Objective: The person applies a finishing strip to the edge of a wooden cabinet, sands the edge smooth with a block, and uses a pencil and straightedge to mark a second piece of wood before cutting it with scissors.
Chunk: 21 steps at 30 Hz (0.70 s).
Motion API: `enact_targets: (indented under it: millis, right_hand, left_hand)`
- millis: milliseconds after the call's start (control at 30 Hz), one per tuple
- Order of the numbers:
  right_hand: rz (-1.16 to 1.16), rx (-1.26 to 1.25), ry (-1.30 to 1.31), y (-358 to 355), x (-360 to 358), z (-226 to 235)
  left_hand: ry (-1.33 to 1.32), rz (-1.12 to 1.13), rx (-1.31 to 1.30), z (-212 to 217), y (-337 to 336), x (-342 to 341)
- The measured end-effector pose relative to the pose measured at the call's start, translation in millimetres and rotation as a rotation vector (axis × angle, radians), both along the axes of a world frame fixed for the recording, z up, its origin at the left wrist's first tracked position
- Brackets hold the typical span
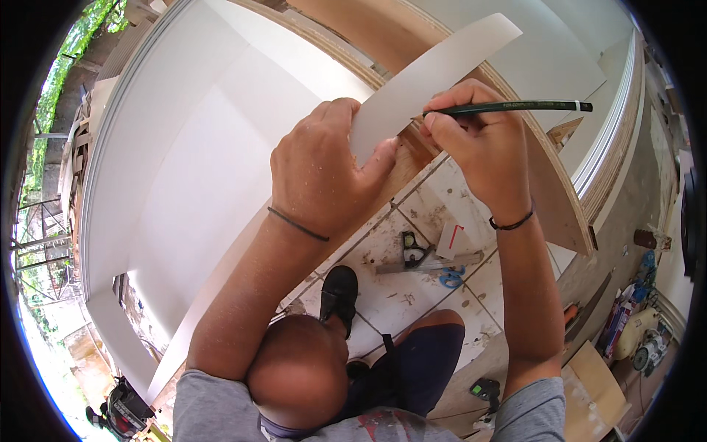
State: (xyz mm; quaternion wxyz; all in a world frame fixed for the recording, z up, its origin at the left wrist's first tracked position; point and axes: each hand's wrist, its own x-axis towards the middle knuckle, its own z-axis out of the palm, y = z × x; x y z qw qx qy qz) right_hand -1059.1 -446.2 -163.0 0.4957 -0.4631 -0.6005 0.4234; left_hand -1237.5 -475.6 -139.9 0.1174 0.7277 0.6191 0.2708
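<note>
My left hand (324, 166) is closed over a long white strip (442, 66), thumb on its near edge and fingers over the far edge. The strip lies slantwise across the plywood edges of a white-faced panel structure (199, 132). In my right hand (479, 140) is a dark green pencil (515, 107), pinched between thumb and fingers. Its sharpened tip is at the strip's near edge, just beyond my left thumb; whether it touches cannot be made out. A brown wooden piece (412, 155) shows below the strip between my hands.
On the dirty tiled floor (383, 295) lie a combination square (416, 250), blue-handled scissors (451, 277) and a white piece with a red mark (448, 243). A tape measure (484, 389) is near my right elbow. Tools and a plywood board (589, 390) sit at the right.
</note>
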Motion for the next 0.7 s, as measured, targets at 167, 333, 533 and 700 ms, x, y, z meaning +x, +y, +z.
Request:
enact_targets:
  millis: [167, 333, 533, 700]
  right_hand:
    - [0.024, -0.082, 0.065, 0, -2, 5]
    - [0.016, -0.057, 0.018, -1, -2, 6]
    - [0.016, -0.050, -0.028, -4, -3, 11]
    - [0.078, -0.085, -0.081, -3, 0, 13]
  left_hand:
    - [0.086, 0.022, -0.096, 7, 9, 1]
    - [0.136, 0.028, -0.059, 5, 8, 6]
    - [0.136, 0.004, -0.032, 3, 9, 5]
    - [0.119, -0.015, -0.039, 2, 10, 3]
